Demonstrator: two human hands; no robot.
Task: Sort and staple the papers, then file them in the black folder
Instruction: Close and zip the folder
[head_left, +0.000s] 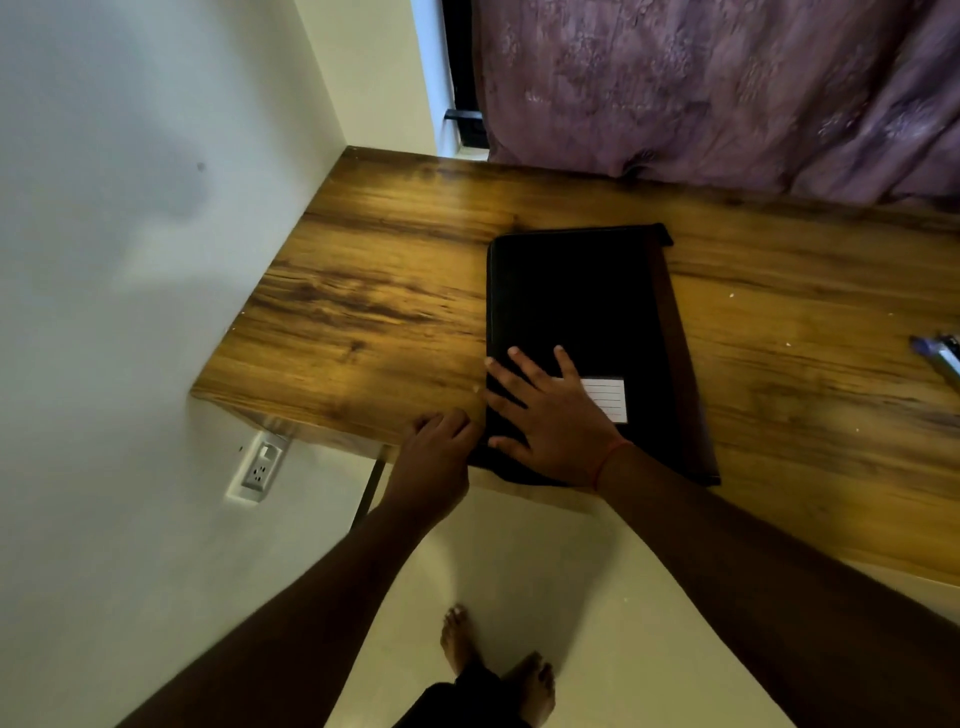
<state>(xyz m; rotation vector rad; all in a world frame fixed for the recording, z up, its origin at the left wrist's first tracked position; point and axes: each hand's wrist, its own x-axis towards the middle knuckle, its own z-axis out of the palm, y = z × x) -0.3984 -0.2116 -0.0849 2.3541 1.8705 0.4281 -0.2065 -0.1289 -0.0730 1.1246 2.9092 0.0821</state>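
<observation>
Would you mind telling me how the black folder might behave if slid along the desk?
The black folder lies flat and looks closed, so it probably slides as one piece. Its near end overhangs the desk edge, so it might tip off. It seems fairly stiff.

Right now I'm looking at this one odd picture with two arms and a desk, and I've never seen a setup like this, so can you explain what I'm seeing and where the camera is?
There is no machine here. The picture comes from a wide-angle camera worn on a person's head, looking forward and down, so the two arms reaching in from the bottom are that person's own, and their bare feet show on the floor below.

On the wooden desk lies a closed black folder with a white label. The right hand lies flat on the folder with fingers spread, pressing rather than gripping. The left hand is at the desk's near edge, beside the folder's corner, fingers curled; whether it grips anything I cannot tell.

At the far right edge sits a small blue and silver object, cut off by the frame. No loose papers are visible.
</observation>
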